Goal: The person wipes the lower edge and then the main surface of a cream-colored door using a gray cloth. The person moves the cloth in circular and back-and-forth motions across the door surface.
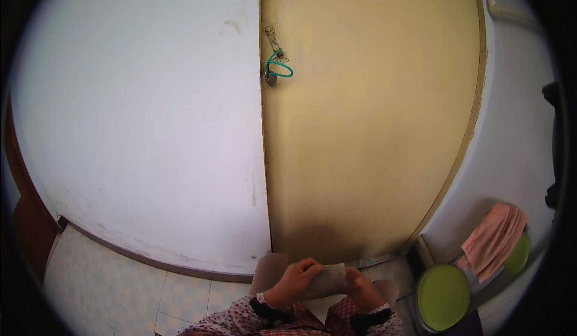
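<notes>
A piece of grey fabric [328,283], which looks like a sock, is stretched between my two hands above my lap. My left hand [295,282] pinches its left end, thumb on top. At the paler right edge, my right hand [362,288] grips the fabric with bent fingers. Below the hands, part of a red checked garment [311,313] shows. My knees, in beige trousers [271,268], stand on either side of the fabric. The far ends of the fabric are partly hidden by the fingers.
A yellow door [369,119] with a padlock [271,81] and green cable [288,70] faces me, beside a white wall [148,124]. To the right are a green round stool [443,297] and a pink towel [493,241]. Pale tiles [135,291] cover the floor.
</notes>
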Demonstrator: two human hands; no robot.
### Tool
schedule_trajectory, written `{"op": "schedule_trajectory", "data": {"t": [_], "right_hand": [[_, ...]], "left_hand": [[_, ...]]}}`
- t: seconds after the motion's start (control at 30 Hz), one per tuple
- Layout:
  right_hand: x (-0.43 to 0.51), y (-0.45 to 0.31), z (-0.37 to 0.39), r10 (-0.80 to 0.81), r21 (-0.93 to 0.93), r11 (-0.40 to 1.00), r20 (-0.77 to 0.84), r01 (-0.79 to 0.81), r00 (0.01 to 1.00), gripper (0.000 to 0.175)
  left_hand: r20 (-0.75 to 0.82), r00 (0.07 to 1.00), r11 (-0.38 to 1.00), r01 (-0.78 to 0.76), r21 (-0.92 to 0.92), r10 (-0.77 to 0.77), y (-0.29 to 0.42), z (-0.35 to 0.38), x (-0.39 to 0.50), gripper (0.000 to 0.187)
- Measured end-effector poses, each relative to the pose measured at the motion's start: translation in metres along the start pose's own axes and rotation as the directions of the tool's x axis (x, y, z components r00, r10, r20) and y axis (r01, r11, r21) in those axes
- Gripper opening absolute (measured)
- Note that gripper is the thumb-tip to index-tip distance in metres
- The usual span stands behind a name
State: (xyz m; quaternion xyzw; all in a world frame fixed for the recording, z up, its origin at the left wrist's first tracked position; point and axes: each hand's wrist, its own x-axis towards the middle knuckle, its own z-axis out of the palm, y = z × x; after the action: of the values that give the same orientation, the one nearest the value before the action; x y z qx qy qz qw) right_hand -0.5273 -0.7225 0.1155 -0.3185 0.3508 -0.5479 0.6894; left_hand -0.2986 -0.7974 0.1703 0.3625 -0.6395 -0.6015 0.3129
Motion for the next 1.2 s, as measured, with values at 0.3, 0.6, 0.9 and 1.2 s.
{"op": "schedule_trajectory", "data": {"t": [0.3, 0.6, 0.9, 1.2], "right_hand": [[-0.019, 0.038, 0.002, 0.360, -0.226, 0.909, 0.009, -0.349, 0.933, 0.056], [0.014, -0.094, 0.016, -0.392, -0.288, 0.916, -0.483, 0.281, 0.783, 0.043], [0.135, -0.363, 0.162, -0.981, -0.779, -0.193, 0.168, 0.597, -0.098, 0.037], [0.242, -0.519, 0.308, -0.803, -0.827, -0.556, 0.508, 0.081, -0.312, 0.036]], "left_hand": [[0.126, 0.977, 0.927, -0.204, 0.316, 0.172, 0.005, 0.015, -0.004, 0.026], [-0.300, 0.888, 0.734, -0.060, 0.676, 0.349, -0.062, -0.084, -0.018, 0.027], [-0.184, 0.787, 0.548, -0.220, 0.807, 0.588, -0.145, -0.086, -0.027, 0.031], [-0.160, 0.901, 0.560, -0.104, 0.822, 0.402, -0.192, -0.095, -0.028, 0.046]]}}
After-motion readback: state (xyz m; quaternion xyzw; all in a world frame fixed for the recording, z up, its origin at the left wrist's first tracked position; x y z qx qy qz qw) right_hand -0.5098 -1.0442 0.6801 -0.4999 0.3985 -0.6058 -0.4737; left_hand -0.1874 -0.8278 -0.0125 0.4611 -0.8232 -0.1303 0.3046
